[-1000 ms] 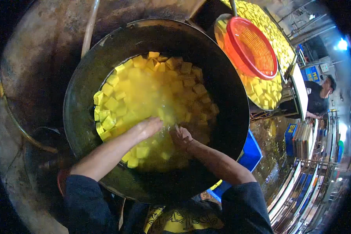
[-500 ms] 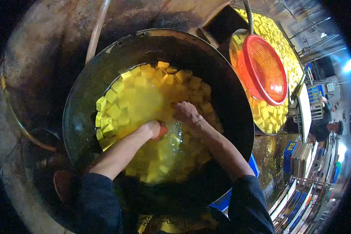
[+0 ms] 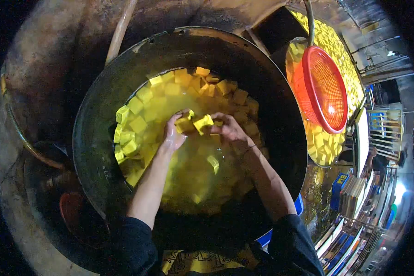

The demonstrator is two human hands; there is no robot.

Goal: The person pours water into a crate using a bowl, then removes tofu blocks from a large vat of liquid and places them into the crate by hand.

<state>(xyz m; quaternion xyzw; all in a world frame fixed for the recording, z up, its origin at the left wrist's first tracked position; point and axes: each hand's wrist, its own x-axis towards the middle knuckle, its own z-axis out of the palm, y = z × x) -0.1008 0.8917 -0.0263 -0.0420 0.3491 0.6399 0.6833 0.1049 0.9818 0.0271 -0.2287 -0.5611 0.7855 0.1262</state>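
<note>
Blocks, yellow and soft-looking, are in both hands just above cloudy yellow liquid (image 3: pixel 188 177). Left hand (image 3: pixel 173 132): fingers curled round a darker block (image 3: pixel 184 125). Right hand (image 3: pixel 231 129): fingers and thumb appear to pinch a bright torn piece (image 3: pixel 203 123) at their tips; exact contact partly hidden. Pale fragment (image 3: pixel 213 163) lies below the gap between the two sets of fingers; cannot tell whether it is falling or at the surface. Risk, judged: squeezing too hard could crumble either piece, since ragged edges suggest weak material; wet faces could let one slip out and splash the forearms. Crumbs under the cloudy surface would be hard to find by sight. Materials: loose blocks (image 3: pixel 136 123) left of the left fingers are roughly cubic, smooth-faced, corners slightly rounded; those beyond the fingers look more orange. Wide round pan (image 3: pixel 97 117) encircles both hands, dark, apparently metal, its rim worn and notched on the far side. Well right of the right fingers, red basket (image 3: pixel 329 85): perforated mesh wall, thick glossy rim, probably plastic.
</note>
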